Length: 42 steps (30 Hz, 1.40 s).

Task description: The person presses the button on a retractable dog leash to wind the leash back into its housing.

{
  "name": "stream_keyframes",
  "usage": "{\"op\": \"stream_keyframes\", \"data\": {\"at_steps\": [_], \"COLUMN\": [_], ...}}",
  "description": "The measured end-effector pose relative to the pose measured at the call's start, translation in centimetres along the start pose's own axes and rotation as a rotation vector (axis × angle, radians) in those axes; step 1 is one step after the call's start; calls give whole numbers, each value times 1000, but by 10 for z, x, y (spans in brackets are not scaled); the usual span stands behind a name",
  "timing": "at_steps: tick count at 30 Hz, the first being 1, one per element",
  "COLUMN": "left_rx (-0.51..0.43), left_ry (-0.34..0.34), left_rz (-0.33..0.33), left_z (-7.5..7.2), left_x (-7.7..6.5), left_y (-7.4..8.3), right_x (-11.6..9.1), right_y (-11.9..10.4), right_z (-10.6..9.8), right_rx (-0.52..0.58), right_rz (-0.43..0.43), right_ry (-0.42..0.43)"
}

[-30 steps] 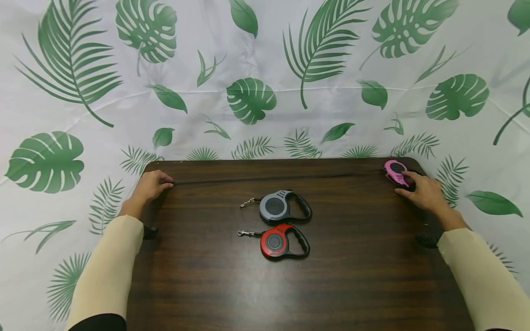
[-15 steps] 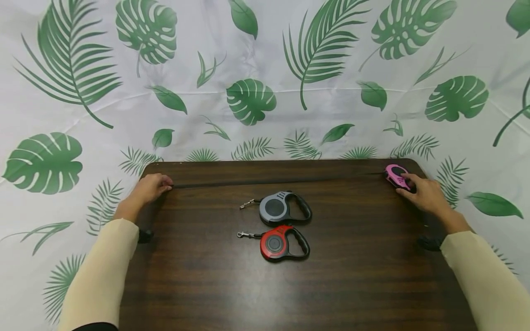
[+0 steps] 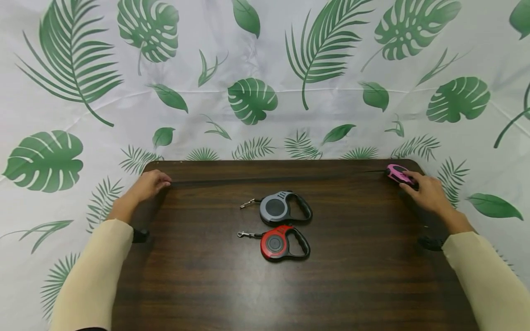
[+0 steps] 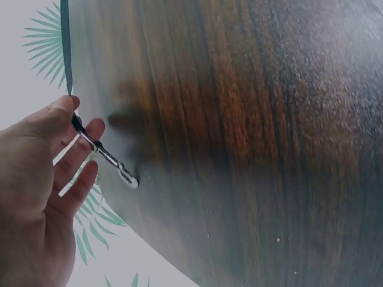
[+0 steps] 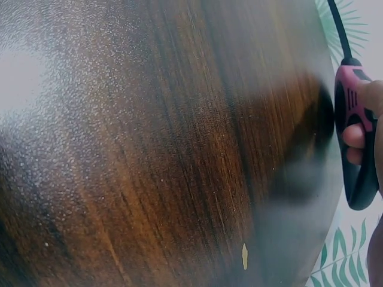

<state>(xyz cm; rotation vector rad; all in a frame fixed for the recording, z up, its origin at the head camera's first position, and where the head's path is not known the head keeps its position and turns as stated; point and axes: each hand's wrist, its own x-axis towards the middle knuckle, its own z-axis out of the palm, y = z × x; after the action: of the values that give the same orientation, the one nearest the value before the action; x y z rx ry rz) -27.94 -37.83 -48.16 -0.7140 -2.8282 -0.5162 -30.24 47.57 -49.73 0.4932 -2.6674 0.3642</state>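
At the table's back right, my right hand grips the handle of a pink and black retractable dog leash. The leash's casing is turned partly on edge, and in the right wrist view fingers wrap through its handle. A thin dark strap runs from it, stretched straight along the table's far side to my left hand. Thumb and forefinger pinch the strap's end in the left wrist view, while the silver metal clip hangs beyond them across the other fingers.
A grey retractable leash lies mid-table, with a red retractable leash just nearer to me. Their clips point left. Behind the brown wooden table hangs a white leaf-print cloth.
My left hand has shifted slightly left with the strap's end. My right hand has moved a little right and tilted the pink leash further onto its edge. The other leashes stay put.
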Motion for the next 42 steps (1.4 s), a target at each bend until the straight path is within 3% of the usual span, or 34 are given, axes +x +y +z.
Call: {"op": "stream_keyframes", "data": {"at_steps": [8, 13, 16, 22, 29, 37, 42], "left_rx": [-129, -163, -197, -299, -374, -546, -583], "left_ry": [12, 9, -30, -119, -192, -298, -373], "left_rz": [-5, -12, -46, -142, -217, -318, -356], "left_z": [-8, -10, -13, -18, -20, -19, -19], "left_x": [-1, 0, 0, 1, 2, 3, 3], "left_y": [7, 11, 14, 19, 25, 27, 29], "right_x": [-2, -2, -1, 0, 3, 2, 1], "right_y": [4, 1, -1, -2, -1, 1, 1], "right_z": [-1, -3, -5, -11, -20, -28, -31], "right_rx": [49, 82, 95, 120, 150, 139, 133], "right_rz": [84, 86, 84, 169, 276, 320, 320], "right_ry": [-55, -22, 24, 66, 58, 8, 9]}}
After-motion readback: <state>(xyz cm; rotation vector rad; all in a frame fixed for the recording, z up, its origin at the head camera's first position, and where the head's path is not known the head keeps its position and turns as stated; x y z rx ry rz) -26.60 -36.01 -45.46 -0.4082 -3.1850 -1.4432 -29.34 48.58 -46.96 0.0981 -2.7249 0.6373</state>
